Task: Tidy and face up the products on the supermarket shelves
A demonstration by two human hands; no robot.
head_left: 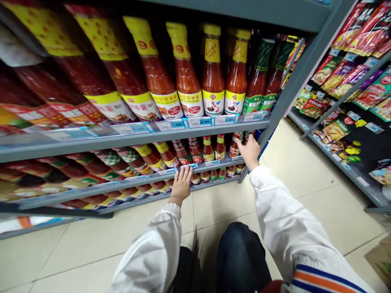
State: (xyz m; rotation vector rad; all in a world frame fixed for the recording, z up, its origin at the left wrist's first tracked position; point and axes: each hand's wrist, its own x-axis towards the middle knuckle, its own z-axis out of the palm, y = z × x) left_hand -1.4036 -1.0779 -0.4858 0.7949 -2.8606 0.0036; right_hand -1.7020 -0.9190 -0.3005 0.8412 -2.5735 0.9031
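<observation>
My left hand (181, 185) rests its stretched fingers on the front edge of the middle shelf (159, 175), below a row of sauce bottles. My right hand (249, 151) is at the right end of that shelf, thumb and fingers spread, close beside a red sauce bottle (234, 147) with a green and white neck. Part of another bottle behind my right fingers is hidden. Small yellow-capped bottles (220, 147) stand on this shelf between my two hands.
Above, an upper shelf (195, 131) carries large yellow-topped sauce bottles (187, 77) and green-capped ketchup bottles (257, 77). A lower shelf holds more bottles (205, 176). A grey upright post (293, 85) stands right of my right hand. Across the tiled floor (290, 171) is a rack of seasoning packets (339, 126).
</observation>
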